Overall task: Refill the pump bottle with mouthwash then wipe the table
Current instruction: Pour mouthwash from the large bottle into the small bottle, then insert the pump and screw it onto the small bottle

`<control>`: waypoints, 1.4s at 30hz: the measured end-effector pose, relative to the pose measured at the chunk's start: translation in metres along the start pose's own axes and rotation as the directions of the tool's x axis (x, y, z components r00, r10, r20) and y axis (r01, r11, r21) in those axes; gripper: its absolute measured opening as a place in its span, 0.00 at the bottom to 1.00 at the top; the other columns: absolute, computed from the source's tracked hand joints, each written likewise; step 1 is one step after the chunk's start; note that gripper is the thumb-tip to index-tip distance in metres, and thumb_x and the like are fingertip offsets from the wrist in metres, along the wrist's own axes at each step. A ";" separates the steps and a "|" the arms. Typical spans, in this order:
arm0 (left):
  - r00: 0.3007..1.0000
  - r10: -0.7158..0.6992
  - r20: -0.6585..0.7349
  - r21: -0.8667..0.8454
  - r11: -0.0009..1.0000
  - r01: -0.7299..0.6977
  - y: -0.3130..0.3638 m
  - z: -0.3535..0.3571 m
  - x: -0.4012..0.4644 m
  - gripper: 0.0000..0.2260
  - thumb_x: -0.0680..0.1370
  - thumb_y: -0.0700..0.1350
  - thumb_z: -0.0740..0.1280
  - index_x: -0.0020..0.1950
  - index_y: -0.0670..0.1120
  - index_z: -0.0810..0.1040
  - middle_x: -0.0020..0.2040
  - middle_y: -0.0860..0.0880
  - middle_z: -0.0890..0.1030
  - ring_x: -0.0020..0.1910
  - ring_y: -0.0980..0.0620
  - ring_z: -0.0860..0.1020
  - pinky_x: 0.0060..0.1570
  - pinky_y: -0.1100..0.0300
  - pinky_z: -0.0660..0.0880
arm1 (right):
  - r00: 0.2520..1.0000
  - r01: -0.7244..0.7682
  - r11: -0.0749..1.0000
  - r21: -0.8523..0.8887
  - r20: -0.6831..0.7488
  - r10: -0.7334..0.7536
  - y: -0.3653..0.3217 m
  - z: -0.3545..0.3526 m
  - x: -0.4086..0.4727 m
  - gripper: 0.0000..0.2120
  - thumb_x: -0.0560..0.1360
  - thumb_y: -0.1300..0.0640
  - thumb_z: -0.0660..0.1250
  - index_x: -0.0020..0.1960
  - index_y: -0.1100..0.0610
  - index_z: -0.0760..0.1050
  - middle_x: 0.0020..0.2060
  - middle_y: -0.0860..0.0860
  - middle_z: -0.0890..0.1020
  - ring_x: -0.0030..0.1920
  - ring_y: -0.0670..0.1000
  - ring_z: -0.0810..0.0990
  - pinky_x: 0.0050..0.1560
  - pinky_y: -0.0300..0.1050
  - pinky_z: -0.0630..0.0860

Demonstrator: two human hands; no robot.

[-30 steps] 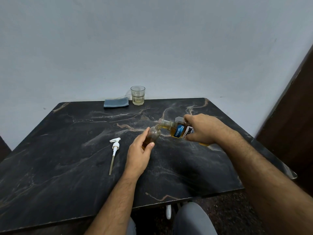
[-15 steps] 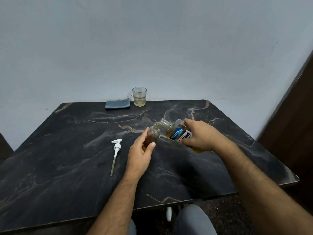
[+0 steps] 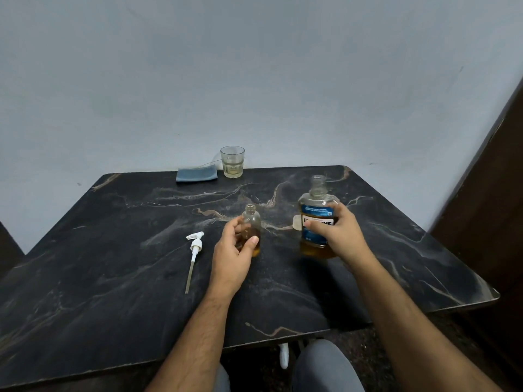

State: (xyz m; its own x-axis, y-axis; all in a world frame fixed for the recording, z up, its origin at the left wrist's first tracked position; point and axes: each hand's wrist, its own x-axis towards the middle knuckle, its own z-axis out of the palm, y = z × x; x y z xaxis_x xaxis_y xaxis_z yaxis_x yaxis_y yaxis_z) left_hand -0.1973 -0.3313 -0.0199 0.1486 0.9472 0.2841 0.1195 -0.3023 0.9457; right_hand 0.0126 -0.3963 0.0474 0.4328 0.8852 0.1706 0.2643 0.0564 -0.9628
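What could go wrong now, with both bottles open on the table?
1. The mouthwash bottle has no cap and the right hand holds it; a knock could spill it.
2. The small bottle, held by the left hand, is open too and may tip when the pump goes back in.

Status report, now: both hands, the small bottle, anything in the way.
Left hand grips small clear bottle, upright, uncapped, part-filled amber. Right hand holds large blue-labelled mouthwash bottle upright. White pump head lies left, apart.
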 end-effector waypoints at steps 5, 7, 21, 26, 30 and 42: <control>1.000 -0.009 -0.006 -0.002 1.000 0.009 -0.003 0.000 0.002 0.22 0.77 0.40 0.69 0.66 0.59 0.69 0.58 0.60 0.79 0.60 0.60 0.78 0.64 0.55 0.74 | 0.986 -0.056 0.982 0.181 -0.144 0.082 0.013 -0.015 -0.003 0.25 0.70 0.65 0.76 0.63 0.54 0.72 0.56 0.51 0.82 0.57 0.53 0.82 0.59 0.51 0.79; 1.000 -0.012 -0.004 0.002 1.000 0.012 -0.004 -0.001 0.002 0.22 0.77 0.40 0.69 0.67 0.58 0.69 0.58 0.59 0.79 0.61 0.59 0.78 0.65 0.54 0.74 | 0.981 -0.057 0.977 0.204 -0.171 0.093 0.019 -0.018 -0.004 0.24 0.70 0.65 0.76 0.61 0.52 0.72 0.57 0.51 0.82 0.58 0.54 0.81 0.62 0.55 0.77; 1.000 -0.031 0.006 0.009 0.999 0.031 0.002 -0.001 0.000 0.23 0.78 0.39 0.69 0.69 0.55 0.68 0.56 0.62 0.76 0.60 0.59 0.76 0.66 0.53 0.73 | 0.989 -0.005 0.984 0.181 -0.144 0.032 0.026 -0.021 -0.005 0.21 0.71 0.64 0.75 0.56 0.46 0.71 0.53 0.45 0.81 0.54 0.45 0.81 0.55 0.43 0.77; 0.999 -0.032 0.012 0.013 0.999 0.032 0.002 -0.002 0.000 0.23 0.78 0.40 0.69 0.71 0.53 0.68 0.59 0.60 0.77 0.62 0.57 0.76 0.67 0.51 0.72 | 0.990 0.040 0.989 0.145 -0.138 -0.020 0.029 -0.021 -0.007 0.22 0.70 0.63 0.77 0.55 0.45 0.72 0.51 0.44 0.81 0.53 0.45 0.82 0.49 0.38 0.77; 1.000 -0.016 0.003 -0.003 1.000 0.016 0.002 -0.001 -0.001 0.23 0.78 0.39 0.69 0.68 0.56 0.69 0.58 0.59 0.77 0.61 0.58 0.77 0.65 0.52 0.74 | 0.981 0.031 0.997 0.065 -0.191 -0.018 0.035 -0.022 -0.014 0.34 0.69 0.52 0.79 0.68 0.49 0.65 0.60 0.46 0.78 0.60 0.47 0.78 0.59 0.44 0.76; 1.000 0.000 -0.004 0.010 1.000 0.000 0.000 0.000 0.000 0.23 0.77 0.38 0.70 0.63 0.63 0.70 0.56 0.63 0.78 0.61 0.59 0.78 0.66 0.52 0.73 | 0.870 0.349 0.901 -0.259 -0.268 -0.414 0.028 0.048 -0.062 0.06 0.74 0.52 0.69 0.46 0.53 0.75 0.40 0.46 0.79 0.42 0.47 0.78 0.43 0.46 0.77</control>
State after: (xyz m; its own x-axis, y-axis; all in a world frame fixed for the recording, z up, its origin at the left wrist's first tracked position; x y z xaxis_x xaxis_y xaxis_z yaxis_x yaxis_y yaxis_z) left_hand -0.1978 -0.3314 -0.0202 0.1442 0.9476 0.2849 0.1297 -0.3036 0.9439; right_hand -0.0486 -0.4274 0.0002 0.4983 0.6225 0.6035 0.6122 0.2403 -0.7533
